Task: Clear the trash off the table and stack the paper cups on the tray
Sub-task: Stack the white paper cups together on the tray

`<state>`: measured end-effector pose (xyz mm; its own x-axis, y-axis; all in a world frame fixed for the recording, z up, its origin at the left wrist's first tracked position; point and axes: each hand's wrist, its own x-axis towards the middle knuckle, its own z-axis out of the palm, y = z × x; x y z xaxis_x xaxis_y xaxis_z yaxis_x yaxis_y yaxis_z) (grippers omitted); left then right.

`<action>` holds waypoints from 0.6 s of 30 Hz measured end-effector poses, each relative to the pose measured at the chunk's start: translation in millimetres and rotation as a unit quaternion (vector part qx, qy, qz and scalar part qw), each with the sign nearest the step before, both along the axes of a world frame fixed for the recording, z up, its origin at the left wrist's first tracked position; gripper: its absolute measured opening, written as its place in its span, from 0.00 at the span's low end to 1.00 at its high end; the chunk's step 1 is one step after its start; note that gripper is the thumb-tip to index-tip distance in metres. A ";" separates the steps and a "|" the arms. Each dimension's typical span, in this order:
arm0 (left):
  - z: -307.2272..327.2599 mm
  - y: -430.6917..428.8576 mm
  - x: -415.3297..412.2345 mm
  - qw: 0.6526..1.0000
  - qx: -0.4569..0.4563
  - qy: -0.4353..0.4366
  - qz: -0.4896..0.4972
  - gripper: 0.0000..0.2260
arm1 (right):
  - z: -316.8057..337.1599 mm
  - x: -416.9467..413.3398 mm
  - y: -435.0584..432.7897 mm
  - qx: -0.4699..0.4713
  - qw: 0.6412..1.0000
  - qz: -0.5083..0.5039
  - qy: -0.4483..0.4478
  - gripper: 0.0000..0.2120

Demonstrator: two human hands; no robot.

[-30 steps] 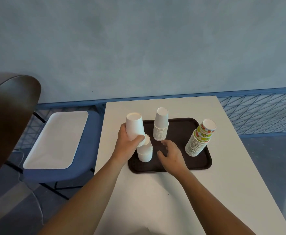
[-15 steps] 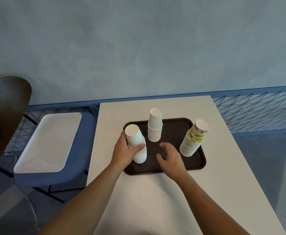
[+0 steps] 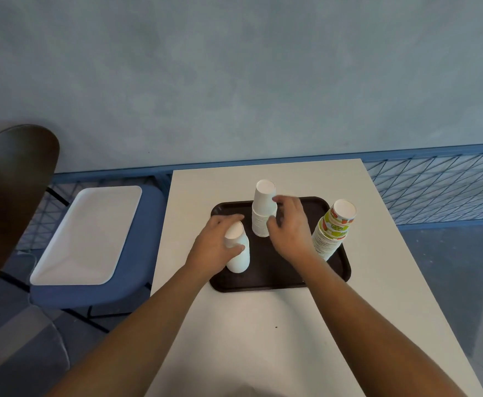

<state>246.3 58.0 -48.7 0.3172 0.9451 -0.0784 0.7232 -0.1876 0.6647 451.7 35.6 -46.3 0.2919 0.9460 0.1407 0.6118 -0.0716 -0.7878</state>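
Both arms are extended forward.
Left hand [image 3: 216,247] is wrapped round cups [image 3: 239,260]; right hand [image 3: 290,229] is held raised, fingers spread.

The left hand [image 3: 214,247] hides much of the short white cup stack [image 3: 239,260].

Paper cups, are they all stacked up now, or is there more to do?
Nearly. Done: every cup in view stands on the tray, in three stacks, the printed stack at the right. In hand: the left hand grips the short white stack, and the right hand reaches round the tall white stack beside it. Left: probably joining the two white stacks. Only a tiny dark speck shows on the table.
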 end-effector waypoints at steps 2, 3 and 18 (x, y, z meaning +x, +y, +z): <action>-0.9 0.3 1.6 1.000 0.006 0.016 -0.007 0.30 | 10.5 -0.1 22.9 -0.005 0.999 0.002 -0.038 0.25; -0.9 0.1 2.3 1.000 0.008 0.020 -0.005 0.29 | 14.3 -0.6 33.7 -0.012 0.998 0.004 -0.057 0.27; 1.4 46.4 12.8 0.999 0.012 0.043 0.024 0.29 | 0.7 20.7 92.1 -0.142 0.974 0.119 -0.130 0.24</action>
<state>259.1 104.4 -47.3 0.2654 0.9607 -0.0809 0.7864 -0.1671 0.5947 472.4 127.7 -45.5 0.0484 0.9940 -0.0977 0.8136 -0.0959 -0.5735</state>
